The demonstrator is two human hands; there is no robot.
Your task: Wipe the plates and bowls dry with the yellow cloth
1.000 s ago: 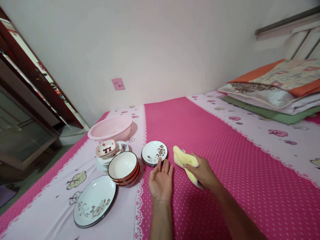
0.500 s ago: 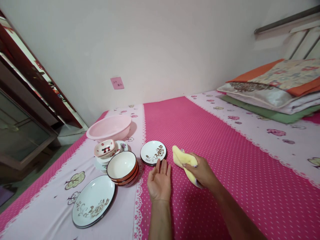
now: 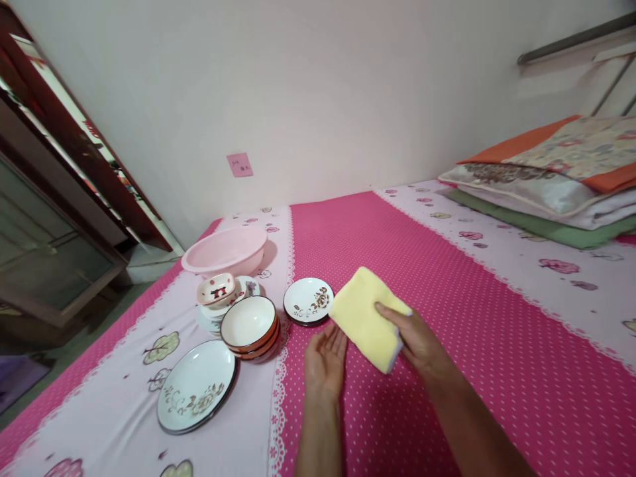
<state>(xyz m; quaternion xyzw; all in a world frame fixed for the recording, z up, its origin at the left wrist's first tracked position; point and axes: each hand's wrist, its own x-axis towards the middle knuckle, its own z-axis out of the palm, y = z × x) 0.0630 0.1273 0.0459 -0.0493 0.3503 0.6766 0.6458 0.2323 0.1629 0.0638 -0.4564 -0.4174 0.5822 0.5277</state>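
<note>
The right hand [image 3: 415,334] is closed on a folded yellow cloth [image 3: 370,318], thumb on the face turned to the camera, holding it by the edge nearest that hand; the cloth fans out flat toward the left hand [image 3: 325,361], its far corner rising beyond the fingers. The left hand is open with its palm up, fingers slightly curled and a little apart; the cloth's lower left edge lies just above its fingertips, and whether the two touch cannot be told. Just beyond the left fingertips sits a short stack of small plates [image 3: 309,300], dark-rimmed and white with a brown flower. To the left of the left hand stand the nested bowls [image 3: 248,324], white inside and orange-brown outside, and farther left and nearer the camera lie the large plates [image 3: 197,386], stacked, with the same brown flower pattern. Past the bowls, a squarish spotted dish [image 3: 216,290] rests on a pile of mixed plates [image 3: 248,287], and behind that is a pink basin [image 3: 226,250]. All of this is on a bed [image 3: 342,232] with a pink and white patterned sheet. Far to the right of the right hand are stacked pillows [image 3: 536,179] against the wall.
</note>
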